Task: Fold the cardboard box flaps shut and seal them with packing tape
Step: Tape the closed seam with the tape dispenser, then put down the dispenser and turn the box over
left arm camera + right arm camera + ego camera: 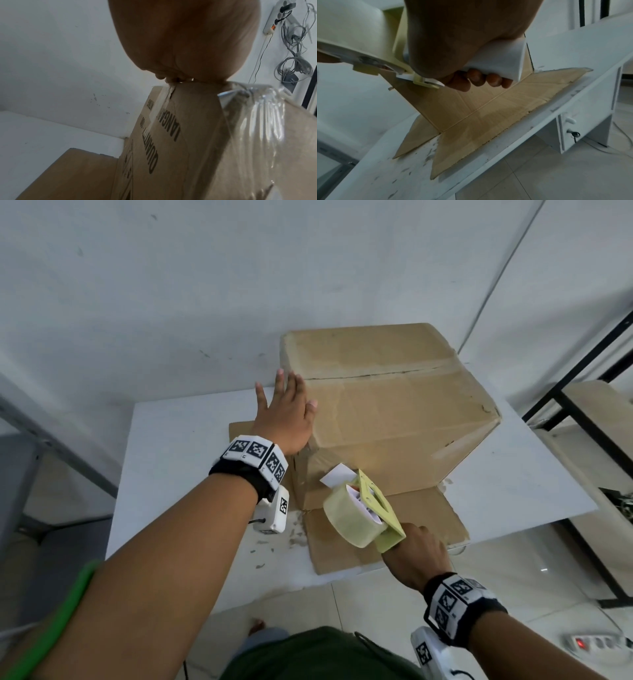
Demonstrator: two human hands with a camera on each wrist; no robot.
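Your left hand (286, 416) lies flat with straight fingers against the upper left edge of the cardboard box (387, 409), pressing on it without gripping anything. The box stands on the white table (178, 474), its top flaps folded down and meeting along a dark seam (370, 375), and its lower flaps (383, 529) lie splayed flat on the tabletop towards you. Your right hand (416, 556) is wrapped tight around the handle of the tape dispenser (363, 508), fingers (477, 79) curled under the grip. The roll of clear tape (346, 517) sits on the dispenser, whose front end is up close to the near side of the box, low down; whether it touches the cardboard, you can't tell from here. From the left wrist, a shiny strip of clear film (257, 128) covers the box's side.
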